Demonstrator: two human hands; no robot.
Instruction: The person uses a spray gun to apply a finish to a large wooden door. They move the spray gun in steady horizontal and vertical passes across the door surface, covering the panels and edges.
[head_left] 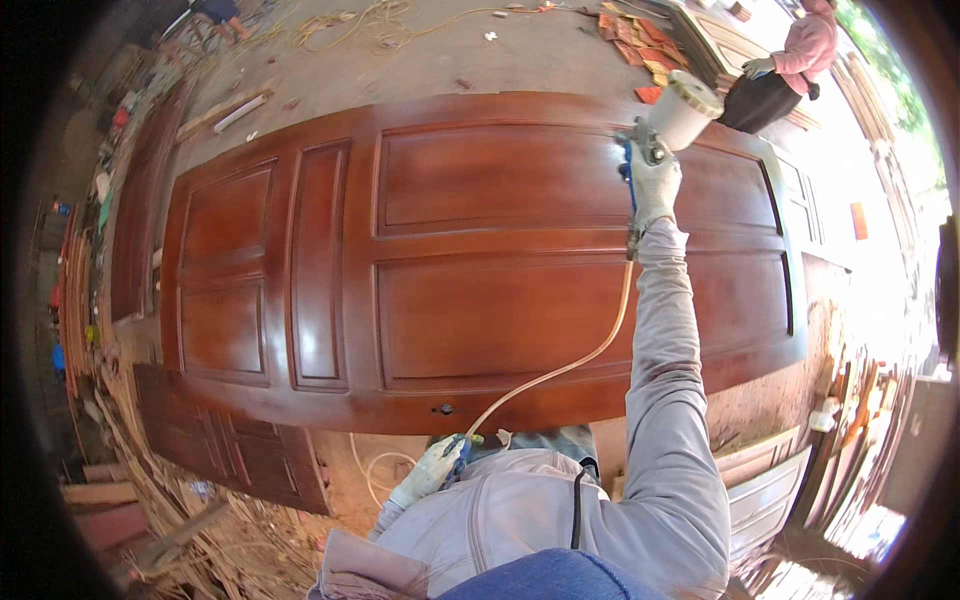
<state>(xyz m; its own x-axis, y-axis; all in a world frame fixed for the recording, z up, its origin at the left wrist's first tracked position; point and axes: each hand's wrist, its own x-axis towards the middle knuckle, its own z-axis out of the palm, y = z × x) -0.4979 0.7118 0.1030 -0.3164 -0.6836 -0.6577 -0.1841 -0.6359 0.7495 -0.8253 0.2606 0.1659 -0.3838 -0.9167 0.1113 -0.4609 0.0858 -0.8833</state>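
While the right hand [657,188] is wrapped around the spray gun [682,112] above the far right of the door [500,320], the left hand [430,470] clasps the hose [627,288] by the door's near edge; level, overlapping passes should suit, hose held off the door.

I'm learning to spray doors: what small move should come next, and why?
Perhaps raise the hose slightly with the left hand: it curves across the glossy door, though contact can't be judged, while the right hand holds the spray gun over its far side.
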